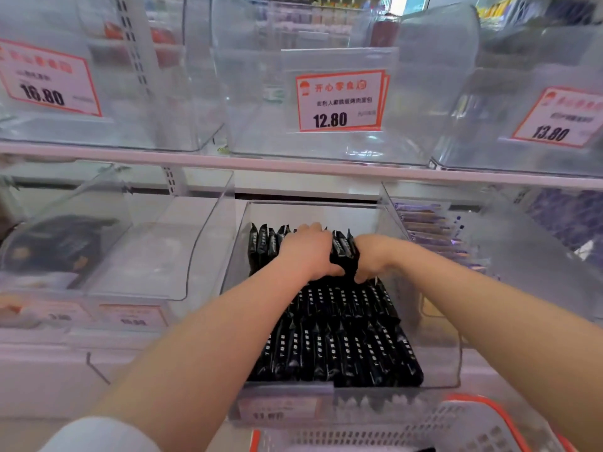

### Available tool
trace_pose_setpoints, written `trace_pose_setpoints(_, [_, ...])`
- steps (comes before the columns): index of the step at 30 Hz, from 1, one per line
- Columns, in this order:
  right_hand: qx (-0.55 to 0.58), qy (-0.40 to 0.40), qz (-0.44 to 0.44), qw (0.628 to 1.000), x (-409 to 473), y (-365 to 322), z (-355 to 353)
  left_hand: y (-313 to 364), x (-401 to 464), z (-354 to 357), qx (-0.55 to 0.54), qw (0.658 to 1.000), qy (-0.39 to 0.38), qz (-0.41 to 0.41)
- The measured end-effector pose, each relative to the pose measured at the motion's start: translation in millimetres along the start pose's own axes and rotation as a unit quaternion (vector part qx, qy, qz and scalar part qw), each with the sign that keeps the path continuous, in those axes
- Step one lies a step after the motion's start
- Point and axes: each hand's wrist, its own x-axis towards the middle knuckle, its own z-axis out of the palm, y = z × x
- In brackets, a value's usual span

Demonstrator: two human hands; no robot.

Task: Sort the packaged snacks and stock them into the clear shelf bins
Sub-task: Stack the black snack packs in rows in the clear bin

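Note:
A clear shelf bin on the lower shelf holds rows of black snack packets with white print, standing on edge. Both my hands reach to the bin's back row. My left hand lies over the upright packets there, fingers curled down on them. My right hand sits just to its right, and a bunch of black packets is gripped between the two hands. More black packets stand to the left of my left hand.
Purple packets fill the bin to the right; a bin with a dark package is at the left. Clear bins with price tags 12.80, 16.80 and 13.80 stand on the upper shelf. A white and orange basket sits below.

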Motion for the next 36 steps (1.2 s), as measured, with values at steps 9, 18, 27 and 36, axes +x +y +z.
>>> trace_pose_setpoints(9, [0.004, 0.16, -0.015, 0.987, 11, 0, 12, 1, 2, 5, -0.003, 0.997, 0.068, -0.033])
trace_pose_setpoints(18, [-0.062, 0.146, -0.119, 0.98, 13, -10, 15, -29, -14, -32, 0.101, 0.991, -0.084, -0.012])
trace_pose_setpoints(27, [-0.16, 0.27, -0.095, 0.945, 19, -24, 37, -52, -14, -29, 0.093, 0.991, -0.09, -0.032])
trace_pose_setpoints(36, [-0.067, 0.133, -0.035, 0.988, 15, -4, 22, -57, -13, -27, 0.13, 0.989, -0.064, -0.026])
